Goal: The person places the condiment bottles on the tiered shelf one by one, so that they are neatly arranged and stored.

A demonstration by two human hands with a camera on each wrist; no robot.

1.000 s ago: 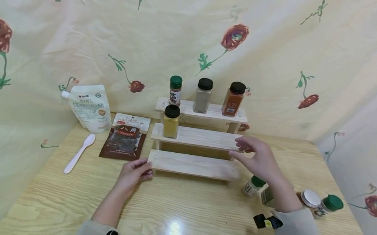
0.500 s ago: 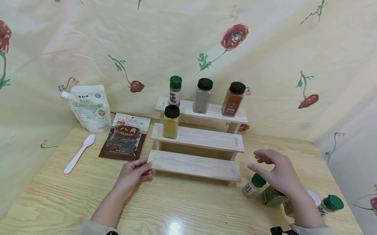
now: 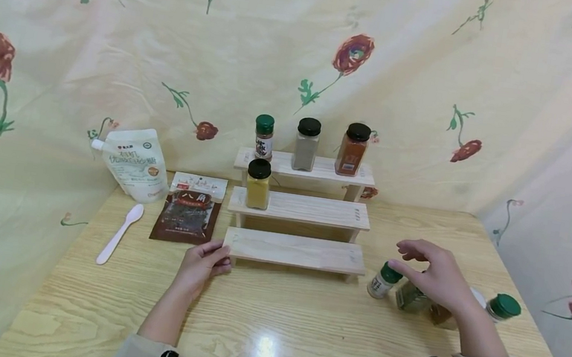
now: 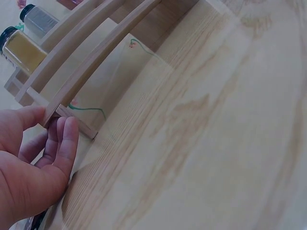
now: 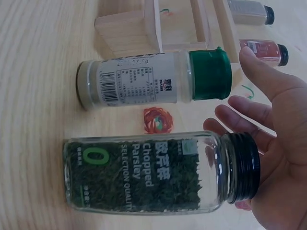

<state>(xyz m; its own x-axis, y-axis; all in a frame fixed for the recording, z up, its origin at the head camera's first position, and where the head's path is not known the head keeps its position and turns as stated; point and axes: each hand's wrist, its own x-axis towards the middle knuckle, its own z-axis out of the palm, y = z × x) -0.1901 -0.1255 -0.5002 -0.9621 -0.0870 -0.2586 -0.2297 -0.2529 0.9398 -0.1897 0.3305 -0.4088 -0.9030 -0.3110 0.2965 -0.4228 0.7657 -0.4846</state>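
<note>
My left hand (image 3: 200, 265) pinches the left end of the lowest board of a three-tier wooden shelf rack (image 3: 298, 251), thumb above and fingers below, as the left wrist view confirms. My right hand (image 3: 439, 277) hovers with relaxed, spread fingers over the jars right of the rack, holding nothing. Closest to it are a green-capped spice shaker (image 5: 139, 79) and a black-lidded chopped parsley jar (image 5: 134, 175), both upright on the table. A brownish jar (image 3: 443, 316) is partly hidden beneath the hand. Another green-capped bottle (image 3: 504, 307) stands farther right.
The top tier bears a green-capped bottle (image 3: 264, 137), a grey spice jar (image 3: 306, 145) and a red spice jar (image 3: 353, 150). A yellow spice jar (image 3: 259, 185) stands on the middle tier. Leftward are a white pouch (image 3: 135, 163), a star anise packet (image 3: 188, 209) and a spoon (image 3: 121, 234).
My right hand has moved away from the middle tier's right end, rightward and down to above the jars. My left hand has stayed at the rack's lowest board.
</note>
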